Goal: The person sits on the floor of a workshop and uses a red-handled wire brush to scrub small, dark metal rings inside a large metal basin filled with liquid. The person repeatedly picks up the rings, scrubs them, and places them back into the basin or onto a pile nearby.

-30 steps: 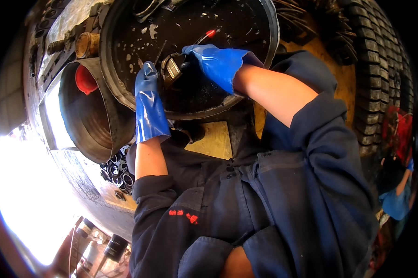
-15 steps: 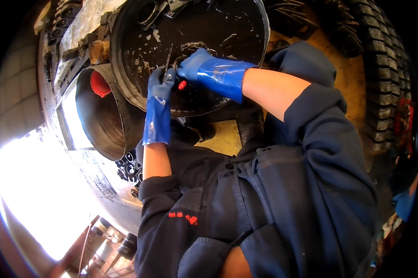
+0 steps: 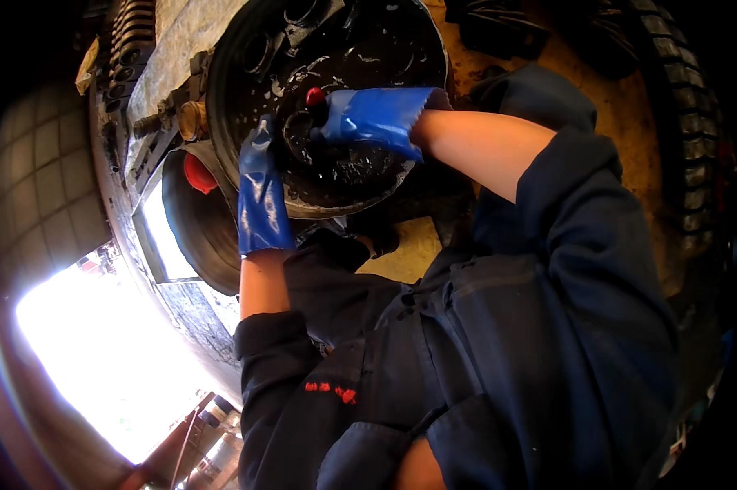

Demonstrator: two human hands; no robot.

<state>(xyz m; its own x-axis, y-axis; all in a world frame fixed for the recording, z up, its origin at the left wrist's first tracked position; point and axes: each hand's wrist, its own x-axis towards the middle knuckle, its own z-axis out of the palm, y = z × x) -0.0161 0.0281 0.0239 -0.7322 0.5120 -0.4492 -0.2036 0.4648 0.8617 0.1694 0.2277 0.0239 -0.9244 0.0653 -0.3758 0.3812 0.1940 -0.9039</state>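
Both my hands wear long blue rubber gloves, darkened and wet at the fingers, and reach into a wide round tub (image 3: 221, 122) of dark liquid. My right hand (image 3: 344, 114) is closed around a dark tool with a red end (image 3: 314, 96) that sticks up past the thumb side; the rest of the tool is hidden. Just left of that hand, a dark ring-shaped part (image 3: 297, 135) shows wet edges. My left hand (image 3: 260, 151) is beside the ring's left edge; its fingers blend into the dark, so their grip is unclear.
More dark metal parts (image 3: 303, 12) lie at the tub's far side. Left of it stands an open drum (image 3: 205, 237) with a red object (image 3: 198, 173) inside. A large tyre (image 3: 695, 122) is at the right, and a row of dark parts (image 3: 131, 49) at the far left.
The red end has swung from below my right hand to above it. My left hand has shifted slightly left, apart from the right. A thin rod between the hands no longer shows.
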